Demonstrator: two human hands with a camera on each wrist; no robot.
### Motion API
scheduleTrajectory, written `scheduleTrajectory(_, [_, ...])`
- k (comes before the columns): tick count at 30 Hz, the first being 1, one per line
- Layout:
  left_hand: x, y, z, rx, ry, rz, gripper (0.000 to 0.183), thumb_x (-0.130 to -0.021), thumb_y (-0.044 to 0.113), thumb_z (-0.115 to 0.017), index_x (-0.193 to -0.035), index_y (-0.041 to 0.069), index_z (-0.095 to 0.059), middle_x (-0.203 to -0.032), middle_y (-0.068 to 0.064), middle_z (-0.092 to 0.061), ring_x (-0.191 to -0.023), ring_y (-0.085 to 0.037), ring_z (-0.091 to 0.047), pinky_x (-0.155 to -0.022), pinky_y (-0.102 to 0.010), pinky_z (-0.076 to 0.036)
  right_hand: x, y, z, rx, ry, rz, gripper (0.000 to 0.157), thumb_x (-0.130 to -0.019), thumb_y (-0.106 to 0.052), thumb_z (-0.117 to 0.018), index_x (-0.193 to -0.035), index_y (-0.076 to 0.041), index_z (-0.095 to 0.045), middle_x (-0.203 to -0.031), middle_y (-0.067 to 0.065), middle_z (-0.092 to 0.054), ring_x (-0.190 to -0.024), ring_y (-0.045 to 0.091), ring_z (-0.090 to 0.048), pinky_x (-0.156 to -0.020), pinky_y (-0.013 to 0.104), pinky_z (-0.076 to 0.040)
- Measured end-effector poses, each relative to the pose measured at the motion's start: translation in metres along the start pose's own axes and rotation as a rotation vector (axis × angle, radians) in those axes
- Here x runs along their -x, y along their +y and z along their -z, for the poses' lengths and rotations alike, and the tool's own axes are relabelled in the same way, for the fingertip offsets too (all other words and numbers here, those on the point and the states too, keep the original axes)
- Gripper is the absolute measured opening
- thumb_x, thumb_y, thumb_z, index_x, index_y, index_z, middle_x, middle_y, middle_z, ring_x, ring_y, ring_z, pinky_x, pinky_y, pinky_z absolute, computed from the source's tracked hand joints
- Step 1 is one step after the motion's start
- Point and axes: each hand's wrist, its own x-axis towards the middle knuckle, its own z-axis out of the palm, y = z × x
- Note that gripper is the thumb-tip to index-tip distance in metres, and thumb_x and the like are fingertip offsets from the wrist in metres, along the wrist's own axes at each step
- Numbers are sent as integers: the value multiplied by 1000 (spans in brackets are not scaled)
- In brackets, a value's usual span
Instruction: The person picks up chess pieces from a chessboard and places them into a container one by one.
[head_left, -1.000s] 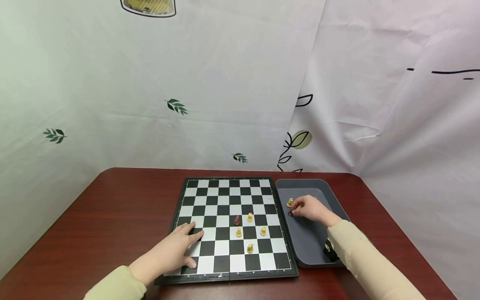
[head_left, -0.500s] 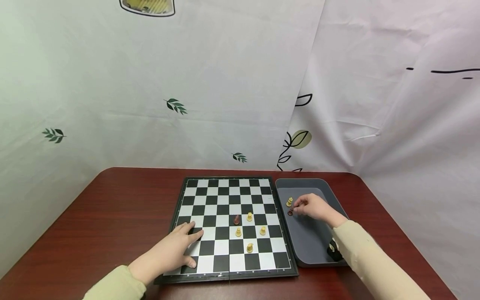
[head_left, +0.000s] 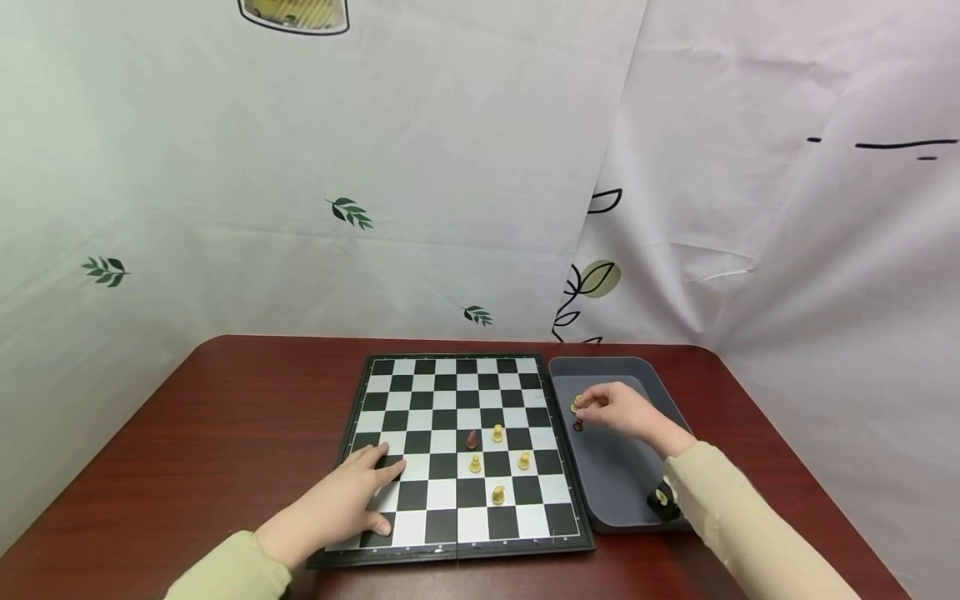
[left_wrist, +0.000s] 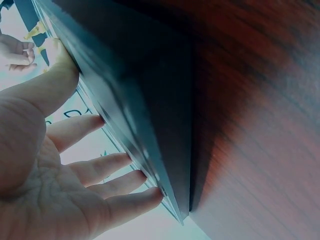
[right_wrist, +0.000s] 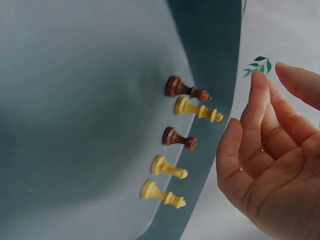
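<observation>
My left hand (head_left: 352, 498) rests with spread fingers on the left side of the chessboard (head_left: 525, 547). In the left wrist view, its fingertips touch the dark board edge (left_wrist: 125, 100). A brown chess piece (head_left: 472, 439) and several yellow ones, such as a pawn (head_left: 475, 463), stand on the board's right half. Over the grey tray (head_left: 611, 475), my right hand (head_left: 618, 410) hovers with loosely bent fingers and nothing visible between them. In the right wrist view, a row of brown and yellow pieces, including a brown piece (right_wrist: 177, 138), stands beside the tray wall, apart from that hand (right_wrist: 280, 155).
The tray sits against the board's right side on a reddish-brown wooden table (head_left: 247, 417). A small black device (head_left: 663, 502) is at the right wrist. Behind the table hangs a pale curtain (head_left: 420, 150) with leaf prints.
My right hand has let go of a brown piece in the tray and lifted slightly away from it. The left hand has stayed in place on the board.
</observation>
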Motion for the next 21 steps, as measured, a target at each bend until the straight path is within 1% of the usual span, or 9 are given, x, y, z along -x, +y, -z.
scheduleTrajectory(4, [1,1,0,4,-2,-5,82,-57,34,-82,-127,0,-58,-135,-33,-44,-125,-54,-39,-98,-61,-38,2,-6,0,-16,-14,6,20,-88,-13,-64,-100,3,-68,-86,13,-69,-78,16,-63,-71,32,-50])
scheduleTrajectory(10, [0,-1,0,4,-2,-5,82,-57,35,-82,-127,0,-58,-136,-33,-44,-125,-54,-39,-98,-61,-38,3,-14,-1,-20,-30,35,20,-87,-14,-65,-100,1,-68,-81,13,-69,-73,12,-58,-70,30,-46])
scheduleTrajectory(14, [0,-1,-1,-1,2,-8,83,-56,35,-82,-127,0,-58,-135,-33,-44,-125,-54,-39,-98,-61,-38,2,-20,-3,-26,-36,41,20,-87,-14,-65,-100,1,-68,-77,14,-66,-68,14,-52,-65,30,-41])
scheduleTrajectory(17, [0,-2,-1,-1,6,-11,83,-56,35,-82,-127,0,-58,-135,-33,-44,-125,-54,-39,-97,-61,-38,2,-25,-4,-32,-50,38,22,-87,-14,-65,-102,1,-68,-77,13,-65,-67,16,-51,-61,30,-38])
scheduleTrajectory(21, [0,-2,-2,0,9,-16,83,-56,34,-82,-127,0,-58,-135,-33,-44,-125,-55,-39,-97,-61,-38,3,-33,-7,-40,-91,55,23,-88,-14,-65,-104,2,-67,-79,12,-67,-69,14,-54,-62,29,-43])
